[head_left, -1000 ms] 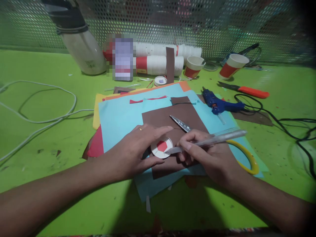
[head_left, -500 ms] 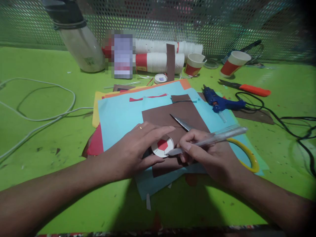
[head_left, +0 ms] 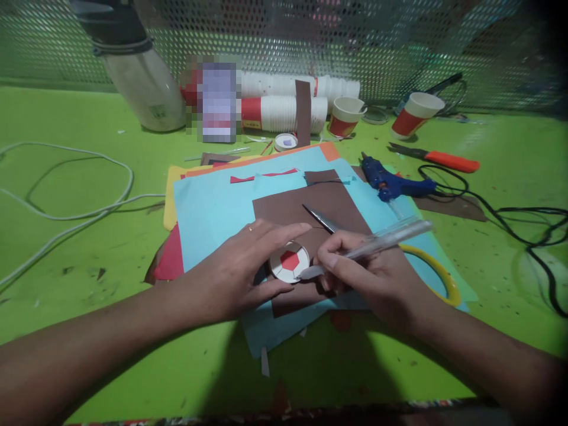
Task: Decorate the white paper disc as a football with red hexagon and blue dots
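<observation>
A round white disc point(head_left: 277, 266) with a red hexagon at its centre and thin dark lines lies on brown paper point(head_left: 310, 198). My left hand point(head_left: 252, 260) grips its rim between thumb and fingers. In my right hand point(head_left: 359, 266) is a clear pen point(head_left: 390, 238), its tip touching the disc's lower right part. Scissors lie partly hidden under the right hand; their blade point(head_left: 320, 219) and yellow handle point(head_left: 450, 287) show on either side of it. Light blue sheets point(head_left: 208, 219) spread beneath the brown paper.
A blue glue gun point(head_left: 393, 180) and orange-handled knife point(head_left: 452, 161) lie right. Behind are stacked paper cups point(head_left: 284, 112), two upright cups point(head_left: 346, 115) point(head_left: 417, 115), a pixelated phone-like object point(head_left: 219, 103) and a bottle point(head_left: 146, 89). A white cable point(head_left: 89, 212) curls left.
The whole view has shifted slightly. The pen leans a little differently, its tip still at the disc's lower edge. My left hand keeps its hold on the disc.
</observation>
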